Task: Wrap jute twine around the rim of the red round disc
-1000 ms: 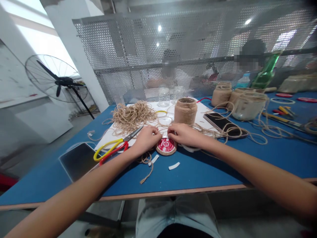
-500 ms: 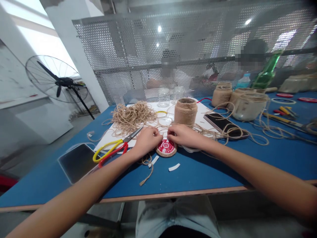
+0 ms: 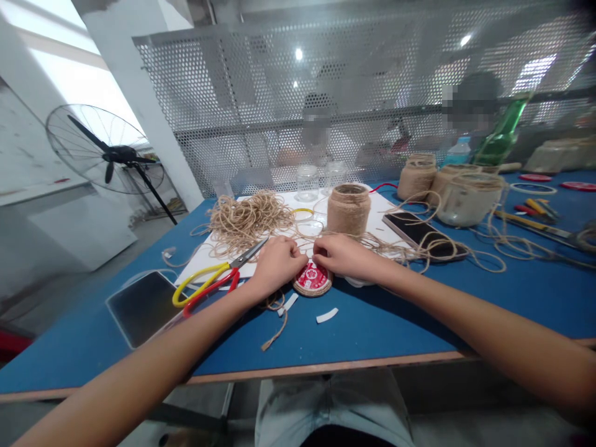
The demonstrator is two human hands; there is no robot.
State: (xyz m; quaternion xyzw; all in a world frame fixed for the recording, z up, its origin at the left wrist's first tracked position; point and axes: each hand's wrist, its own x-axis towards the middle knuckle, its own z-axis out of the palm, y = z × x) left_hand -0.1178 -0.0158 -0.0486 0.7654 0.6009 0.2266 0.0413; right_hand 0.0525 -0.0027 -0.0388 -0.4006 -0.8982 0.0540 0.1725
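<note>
- Red lid (image 3: 313,278) with white print and a twine-wrapped edge: face up at the blue table (image 3: 363,338), between both hands and just on the near side of the pinch, contact underneath not visible.
- Left hand (image 3: 279,264): fingers curled, thumb and forefinger drawn close together at the lid's far left edge.
- Right hand (image 3: 347,256): curled likewise at the far right edge, fingertips just beside the left hand's; impossible to tell any hold on lid or strand in either pinch.
- Just left of the left hand: scissors (image 3: 236,263) with yellow and red handles, tip toward the knuckles.
- Beyond the left hand: tangled twine heap (image 3: 251,217).
- Beyond the right hand: twine-wrapped jar (image 3: 349,212), upright.
- Right of the right hand: dark phone (image 3: 419,234), loose strands across one end.
- Nearer than the grip: white strips (image 3: 327,315), well apart from the fingertips.
</note>
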